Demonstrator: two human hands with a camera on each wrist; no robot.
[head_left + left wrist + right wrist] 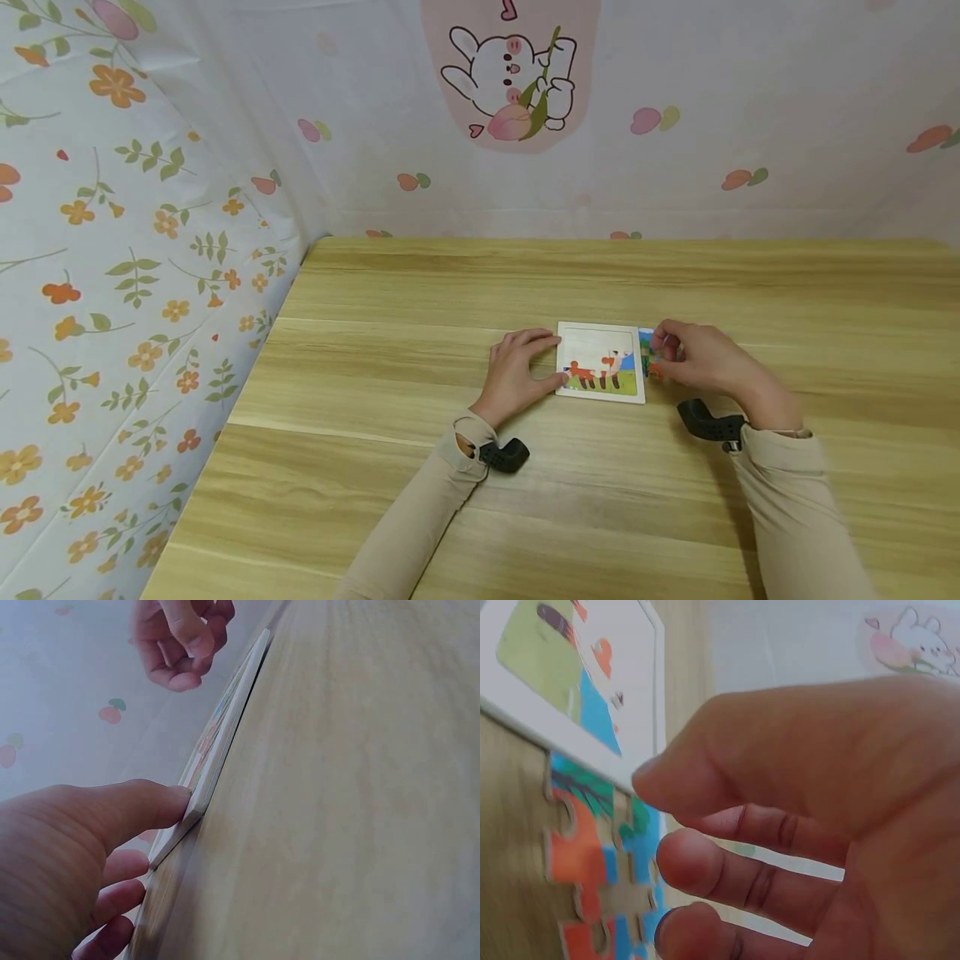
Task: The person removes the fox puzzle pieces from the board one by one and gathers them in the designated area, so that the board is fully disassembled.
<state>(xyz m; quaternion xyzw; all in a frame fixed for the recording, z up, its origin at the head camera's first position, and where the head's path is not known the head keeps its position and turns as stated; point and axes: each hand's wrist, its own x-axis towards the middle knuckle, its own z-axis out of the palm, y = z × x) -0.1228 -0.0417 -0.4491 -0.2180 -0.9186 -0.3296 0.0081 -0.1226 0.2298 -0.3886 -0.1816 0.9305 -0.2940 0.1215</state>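
Note:
A white-rimmed jigsaw tray (600, 399) lies on the table, partly filled along its lower and right side with orange, green and blue pieces. My left hand (517, 373) holds it by the left edge, the thumb (154, 806) over the rim and the fingertips against the side. Just right of the tray lie loose jigsaw pieces (585, 840) in orange, blue and green, some with gaps between them. Over these hovers my right hand (708, 357), thumb and fingers bent, and no piece shows between them. Its index fingertip is hidden behind the thumb in the right wrist view.
The wood-grain table (360, 467) extends around the tray on all sides. A white curtain with a rabbit print (517, 75) hangs behind it, and a flowered cloth (142, 333) on the left. Each wrist wears a black camera mount (504, 456).

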